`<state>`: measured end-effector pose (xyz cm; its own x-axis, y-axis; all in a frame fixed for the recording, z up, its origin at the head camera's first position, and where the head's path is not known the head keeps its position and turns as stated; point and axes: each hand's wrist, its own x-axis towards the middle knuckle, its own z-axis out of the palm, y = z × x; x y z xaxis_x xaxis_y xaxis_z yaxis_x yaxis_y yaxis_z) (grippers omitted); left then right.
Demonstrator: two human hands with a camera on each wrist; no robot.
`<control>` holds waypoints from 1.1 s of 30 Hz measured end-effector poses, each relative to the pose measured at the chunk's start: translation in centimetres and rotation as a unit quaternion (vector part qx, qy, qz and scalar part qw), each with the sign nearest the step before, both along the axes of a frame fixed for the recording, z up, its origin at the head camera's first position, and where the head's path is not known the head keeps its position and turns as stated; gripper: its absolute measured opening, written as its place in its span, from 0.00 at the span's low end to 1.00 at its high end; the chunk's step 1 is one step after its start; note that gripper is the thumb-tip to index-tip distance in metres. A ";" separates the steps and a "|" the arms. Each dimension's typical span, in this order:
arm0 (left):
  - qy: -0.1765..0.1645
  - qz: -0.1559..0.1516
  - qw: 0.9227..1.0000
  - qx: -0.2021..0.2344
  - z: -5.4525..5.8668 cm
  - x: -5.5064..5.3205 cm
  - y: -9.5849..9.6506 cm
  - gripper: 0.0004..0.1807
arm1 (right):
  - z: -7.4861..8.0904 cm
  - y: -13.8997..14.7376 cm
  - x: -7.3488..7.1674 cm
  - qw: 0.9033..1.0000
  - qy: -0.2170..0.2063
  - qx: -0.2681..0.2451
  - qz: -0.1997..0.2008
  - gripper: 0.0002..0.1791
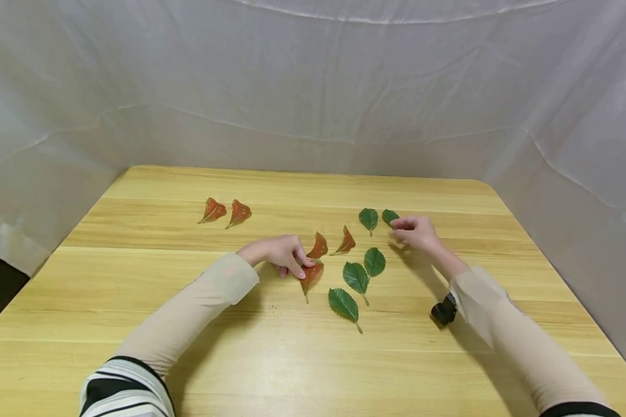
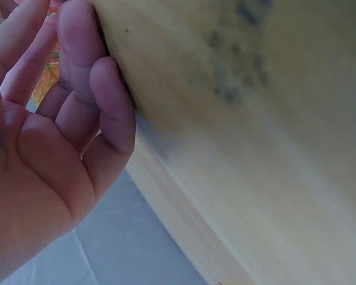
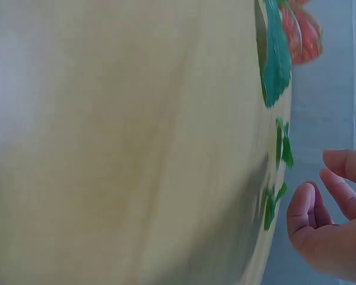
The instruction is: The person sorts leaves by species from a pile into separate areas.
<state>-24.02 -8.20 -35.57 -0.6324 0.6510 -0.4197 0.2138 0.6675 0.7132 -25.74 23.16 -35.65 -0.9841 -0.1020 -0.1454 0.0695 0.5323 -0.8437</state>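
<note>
In the head view, my left hand (image 1: 287, 255) pinches a red leaf (image 1: 313, 276) between thumb and index finger, low over the wooden table (image 1: 271, 365). The left wrist view has that hand's other fingers curled, with orange-red (image 2: 44, 83) showing behind them. Two red leaves (image 1: 346, 240) lie just beyond it. My right hand (image 1: 416, 233) hovers beside a green leaf (image 1: 389, 216) at the back, fingers bent and apart. Seen from the right wrist, that hand (image 3: 329, 219) has a gap between thumb and fingers and holds nothing. Another green leaf (image 1: 368, 219) lies left of it.
Two more red leaves (image 1: 239, 213) lie at the back left. Three green leaves (image 1: 356, 277) run in a slanting line between my arms. A black wrist camera (image 1: 443, 311) hangs under the right forearm. Pale cloth (image 1: 313, 87) surrounds the table's back and sides.
</note>
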 end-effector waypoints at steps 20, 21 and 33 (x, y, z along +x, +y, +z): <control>0.010 -0.006 1.000 -0.003 -0.1 0.0 0.0 0.19 | 0.0 -2.6 4.1 0.991 0.033 -0.014 0.131 0.18; 0.010 -0.006 1.000 -0.003 -0.1 0.0 0.0 0.19 | 0.0 -2.8 4.2 0.990 0.037 -0.011 0.137 0.18; 0.010 -0.005 1.000 0.005 -0.2 0.0 -0.1 0.18 | -1.0 -3.6 4.5 0.976 0.049 0.003 0.213 0.17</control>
<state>-24.04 -8.30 -35.76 -0.6334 0.6616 -0.4015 0.2343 0.6584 0.7152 -21.20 19.54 -36.62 -0.8613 -0.5051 -0.0551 -0.2404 0.5005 -0.8317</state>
